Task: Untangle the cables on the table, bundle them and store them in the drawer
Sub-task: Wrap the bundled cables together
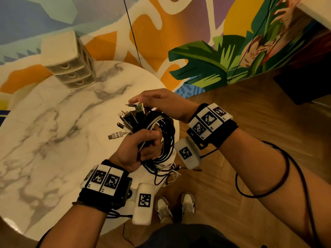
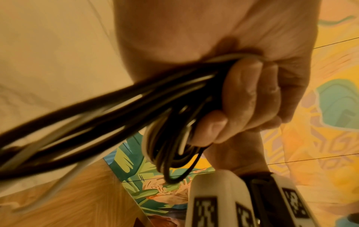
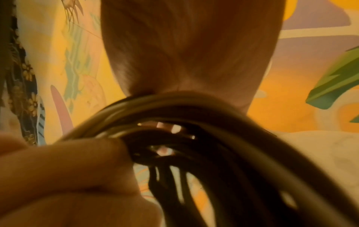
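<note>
A coil of black and white cables [image 1: 165, 133] is held above the right edge of the marble table [image 1: 44, 131]. My left hand [image 1: 143, 145] grips the coil from below, fingers curled round the strands [image 2: 116, 110]. The plugs [image 1: 129, 117] stick out to the left in a cluster, and loose ends hang under the coil. My right hand [image 1: 161, 102] lies over the top of the coil and the plugs, fingers stretched out to the left. In the right wrist view its palm [image 3: 190, 53] sits on the looped cables [image 3: 194, 138]. A small beige drawer unit [image 1: 71, 72] stands at the table's back, its three drawers closed.
The table stands against a painted wall [image 1: 197, 42]. Wooden floor [image 1: 250, 113] lies to the right, with my shoes [image 1: 175, 206] below the hands. A dark object [image 1: 304, 86] sits on the floor at far right. Two thin black lines [image 1: 132, 33] run down the wall.
</note>
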